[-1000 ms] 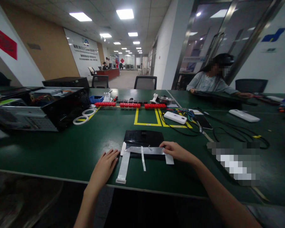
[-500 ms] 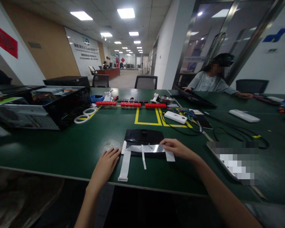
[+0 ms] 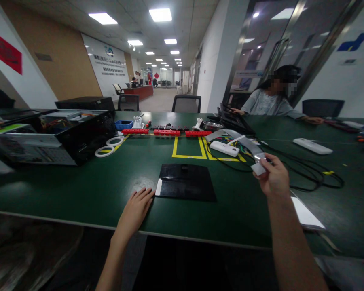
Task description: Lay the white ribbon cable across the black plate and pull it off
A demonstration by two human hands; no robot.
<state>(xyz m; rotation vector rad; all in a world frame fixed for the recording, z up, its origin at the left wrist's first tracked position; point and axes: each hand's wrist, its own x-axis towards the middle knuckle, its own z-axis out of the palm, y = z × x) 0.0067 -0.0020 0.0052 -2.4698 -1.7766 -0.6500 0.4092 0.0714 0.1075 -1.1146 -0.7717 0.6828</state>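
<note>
Got the ribbon cable pinched by 1 end in the right hand, right of the panel, overlapping the wire tangle and making it hard to read. Resting the left hand flat and loose near the table's front edge, fingertips right by the left side of the black panel; can't tell if touching. Also seeing 3 red strips toward the far edge, 2 white rings beside an opened PC case, cut off at left. Partly hidden behind the right forearm: a white sheet.
</note>
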